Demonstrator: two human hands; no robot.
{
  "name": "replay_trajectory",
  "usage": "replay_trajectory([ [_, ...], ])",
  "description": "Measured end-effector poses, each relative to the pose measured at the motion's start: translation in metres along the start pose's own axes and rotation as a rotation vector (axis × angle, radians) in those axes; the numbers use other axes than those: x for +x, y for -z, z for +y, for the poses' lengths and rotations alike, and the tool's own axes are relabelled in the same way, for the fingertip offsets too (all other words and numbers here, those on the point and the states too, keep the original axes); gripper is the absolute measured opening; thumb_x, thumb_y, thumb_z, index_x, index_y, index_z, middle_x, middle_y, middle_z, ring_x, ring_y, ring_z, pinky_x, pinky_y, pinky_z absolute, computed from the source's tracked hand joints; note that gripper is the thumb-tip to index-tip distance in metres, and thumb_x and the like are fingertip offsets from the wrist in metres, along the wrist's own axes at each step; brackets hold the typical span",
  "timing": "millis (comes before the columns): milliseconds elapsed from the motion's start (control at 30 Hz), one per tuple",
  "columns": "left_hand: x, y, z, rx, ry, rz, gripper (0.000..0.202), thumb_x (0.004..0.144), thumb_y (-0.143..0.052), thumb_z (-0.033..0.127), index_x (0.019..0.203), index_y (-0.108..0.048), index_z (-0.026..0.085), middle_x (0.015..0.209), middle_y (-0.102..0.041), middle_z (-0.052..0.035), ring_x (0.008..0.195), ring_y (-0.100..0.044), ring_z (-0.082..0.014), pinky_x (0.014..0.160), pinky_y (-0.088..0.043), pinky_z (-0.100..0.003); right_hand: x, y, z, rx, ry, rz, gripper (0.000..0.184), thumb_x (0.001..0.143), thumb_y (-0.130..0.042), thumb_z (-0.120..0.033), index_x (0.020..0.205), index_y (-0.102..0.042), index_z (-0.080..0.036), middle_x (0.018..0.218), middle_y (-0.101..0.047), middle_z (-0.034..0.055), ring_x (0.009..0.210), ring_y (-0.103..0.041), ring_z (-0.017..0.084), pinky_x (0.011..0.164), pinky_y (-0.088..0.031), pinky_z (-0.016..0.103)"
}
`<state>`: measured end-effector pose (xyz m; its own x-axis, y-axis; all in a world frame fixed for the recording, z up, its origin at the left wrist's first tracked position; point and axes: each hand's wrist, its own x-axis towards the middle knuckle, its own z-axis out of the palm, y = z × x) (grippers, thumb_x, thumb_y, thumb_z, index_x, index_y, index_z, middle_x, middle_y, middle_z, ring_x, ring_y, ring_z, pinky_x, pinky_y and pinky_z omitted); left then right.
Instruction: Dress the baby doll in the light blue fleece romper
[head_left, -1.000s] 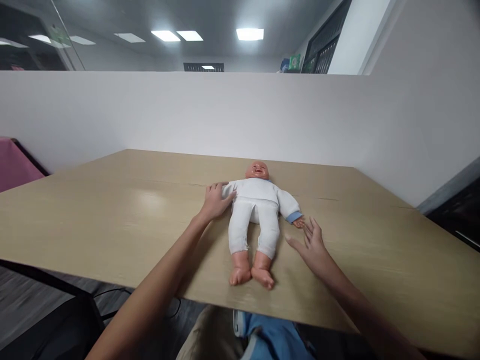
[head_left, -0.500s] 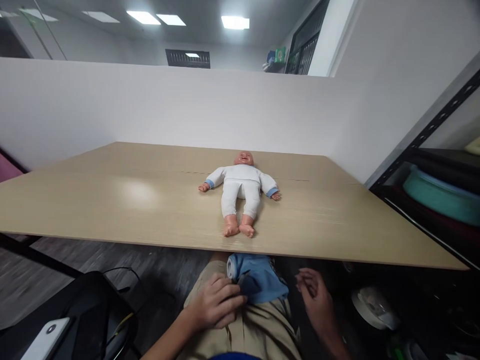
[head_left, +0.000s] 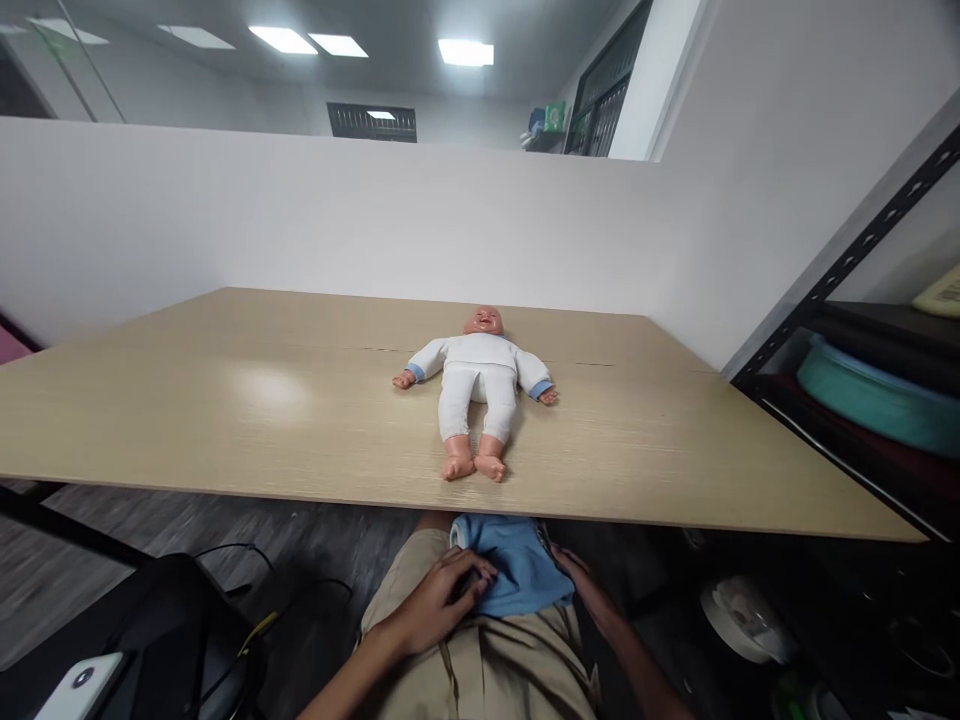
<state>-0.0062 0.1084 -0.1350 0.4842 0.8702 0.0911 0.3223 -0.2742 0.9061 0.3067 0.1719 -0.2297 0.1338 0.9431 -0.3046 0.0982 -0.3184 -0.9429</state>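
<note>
A piece of folded blue cloth (head_left: 517, 570) with a pale edge at its upper left lies across the lap, just below the table's front edge. My left hand (head_left: 442, 600) is at the cloth's left side, fingers bent and thumb tip close to the fingertips on the fabric. At the right edge of the cloth is my right hand (head_left: 581, 580), its fingers partly hidden behind the fabric it grips. A baby doll (head_left: 478, 385) in a white suit with blue cuffs lies face up on the table, arms spread and feet towards me. Neither hand touches it.
The wooden table (head_left: 225, 430) reaches a white wall. On the right, a black shelf rack holds a teal basin (head_left: 877, 395). A black chair (head_left: 187, 620) with a white phone (head_left: 79, 690) stands at lower left, near cables. A white round object (head_left: 742, 620) sits at lower right.
My right hand has moved left from beside the lap to the cloth's right edge. My left hand has shifted slightly on the cloth. The doll lies as before.
</note>
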Motion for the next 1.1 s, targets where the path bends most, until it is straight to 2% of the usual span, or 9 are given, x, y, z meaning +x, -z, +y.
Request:
replay_trajectory([
  [167,-0.013,0.007,0.028,-0.01,0.029,0.016,0.033,0.112,-0.05,0.046,0.123,-0.072,0.023,0.123,-0.072,-0.0083,0.121,-0.062,-0.0242,0.11,-0.046,-0.039,-0.001,0.001,-0.024,-0.03,0.146,0.037,0.073,0.054,-0.082,-0.082,0.089,-0.079,-0.018,0.099,-0.08,0.0154,0.113,-0.071,0.044,0.11,-0.051,0.056],
  [300,-0.013,0.021,0.072,0.065,-0.089,-0.007,0.027,0.113,-0.049,0.036,0.129,-0.068,0.026,0.126,-0.07,-0.0075,0.123,-0.06,-0.0228,0.112,-0.046,-0.038,-0.033,-0.021,-0.069,0.001,0.269,-0.158,0.072,0.076,-0.077,-0.079,0.116,-0.076,-0.019,0.127,-0.077,0.0153,0.123,-0.069,0.035,0.113,-0.051,0.047],
  [433,-0.008,0.041,0.118,0.176,-0.268,0.033,0.031,0.111,-0.053,0.027,0.14,-0.063,0.03,0.145,-0.061,-0.0092,0.138,-0.054,-0.0233,0.122,-0.042,-0.041,-0.09,-0.035,-0.139,-0.187,0.346,-0.433,0.055,0.098,-0.059,-0.072,0.112,-0.07,-0.02,0.101,-0.077,0.0079,0.093,-0.071,0.026,0.091,-0.058,0.04],
  [533,0.001,0.06,0.144,0.174,-0.322,0.086,0.043,0.106,-0.064,0.028,0.148,-0.057,0.032,0.156,-0.053,-0.0098,0.15,-0.045,-0.026,0.129,-0.037,-0.046,-0.127,-0.031,-0.198,-0.361,0.425,-0.542,0.043,0.106,-0.054,-0.063,0.109,-0.068,-0.021,0.102,-0.075,0.0056,0.097,-0.069,0.024,0.089,-0.055,0.035],
  [700,0.035,0.095,0.174,-0.019,-0.279,-0.126,0.088,0.09,-0.085,0.041,0.164,-0.038,0.031,0.165,-0.044,-0.0138,0.153,-0.044,-0.0343,0.124,-0.044,-0.051,-0.156,-0.023,-0.298,-0.406,0.603,-0.631,0.035,0.108,-0.058,-0.054,0.107,-0.068,-0.021,0.095,-0.072,0.0032,0.09,-0.068,0.02,0.083,-0.055,0.03],
  [767,0.054,0.109,0.183,-0.098,-0.282,-0.205,0.088,0.085,-0.088,0.046,0.159,-0.044,0.026,0.156,-0.053,-0.0151,0.144,-0.052,-0.0356,0.117,-0.05,-0.05,-0.158,-0.021,-0.335,-0.401,0.737,-0.609,0.028,0.108,-0.061,-0.048,0.108,-0.07,-0.021,0.095,-0.074,0.0017,0.085,-0.067,0.017,0.081,-0.054,0.026],
  [900,0.087,0.137,0.202,-0.24,-0.295,-0.251,0.045,0.089,-0.086,0.046,0.118,-0.067,0.017,0.107,-0.069,-0.0062,0.102,-0.066,-0.0231,0.091,-0.055,-0.033,-0.14,-0.012,-0.378,-0.395,0.808,-0.497,0.027,0.102,-0.071,-0.046,0.117,-0.07,-0.023,0.097,-0.075,0.0015,0.081,-0.069,0.016,0.07,-0.055,0.022],
  [1000,0.104,0.16,0.216,-0.261,-0.382,-0.175,0.031,0.092,-0.084,0.04,0.1,-0.068,0.015,0.09,-0.061,-0.0003,0.084,-0.058,-0.0141,0.077,-0.047,-0.024,-0.113,0.0,-0.385,-0.501,0.716,-0.673,0.041,0.096,-0.078,-0.048,0.127,-0.069,-0.023,0.106,-0.075,0.0036,0.091,-0.072,0.021,0.077,-0.061,0.027],
  [1100,0.118,0.182,0.225,-0.208,-0.448,-0.132,0.028,0.093,-0.083,0.038,0.1,-0.068,0.016,0.095,-0.061,-0.0014,0.09,-0.058,-0.0147,0.082,-0.047,-0.024,-0.089,0.012,-0.387,-0.703,0.728,-0.84,0.04,0.089,-0.084,-0.048,0.12,-0.077,-0.022,0.11,-0.076,0.0047,0.105,-0.072,0.027,0.094,-0.062,0.036],
])
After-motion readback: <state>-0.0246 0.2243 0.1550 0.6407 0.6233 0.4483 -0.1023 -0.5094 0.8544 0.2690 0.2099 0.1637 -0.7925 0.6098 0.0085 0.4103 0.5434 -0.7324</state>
